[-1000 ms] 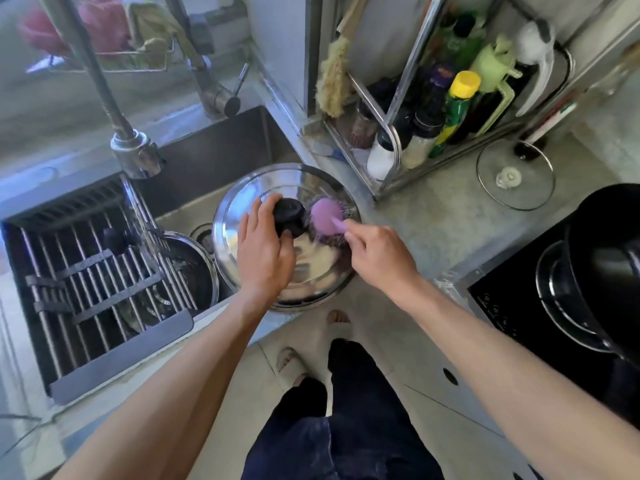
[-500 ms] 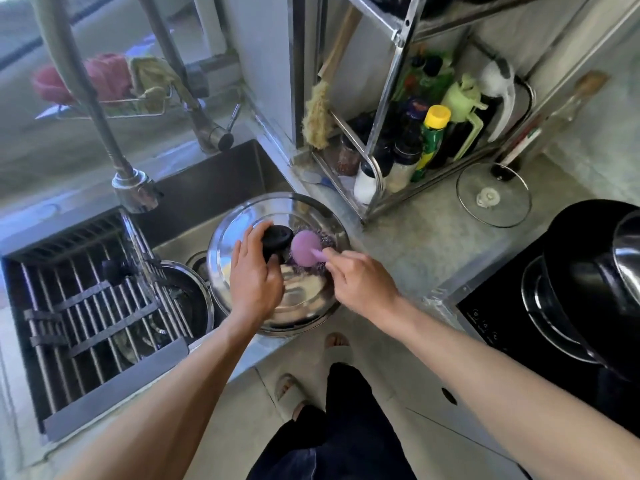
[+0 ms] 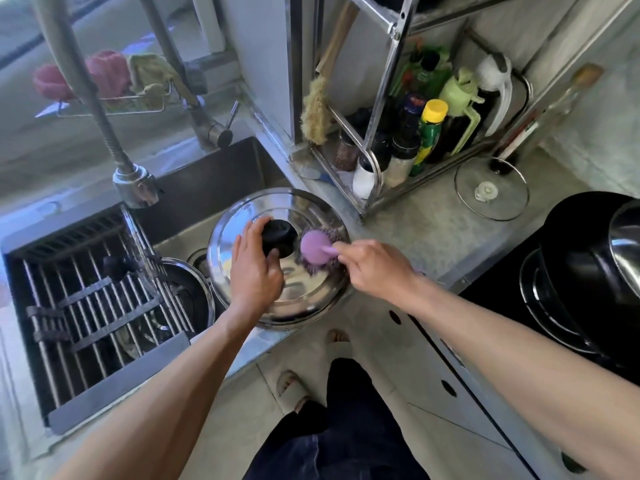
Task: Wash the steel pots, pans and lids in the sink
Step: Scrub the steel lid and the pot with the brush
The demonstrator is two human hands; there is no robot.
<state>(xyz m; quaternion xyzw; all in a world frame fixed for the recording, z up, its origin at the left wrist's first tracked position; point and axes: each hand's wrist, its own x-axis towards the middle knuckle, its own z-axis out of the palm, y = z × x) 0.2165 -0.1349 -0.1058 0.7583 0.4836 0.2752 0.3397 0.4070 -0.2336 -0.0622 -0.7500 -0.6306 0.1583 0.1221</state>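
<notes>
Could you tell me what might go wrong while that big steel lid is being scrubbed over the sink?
The steel lid overhangs the sink's front edge, steadied only by the left hand gripping its black knob; if wet fingers slip, it could tip toward the floor. The right hand presses the purple scrubber near the rim, so a hard push might tilt the lid onto the pot below.

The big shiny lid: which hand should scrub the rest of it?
Probably the right hand: it already holds the pink scrubber on the steel lid. The left hand grips the black knob, steadying the lid.
</notes>
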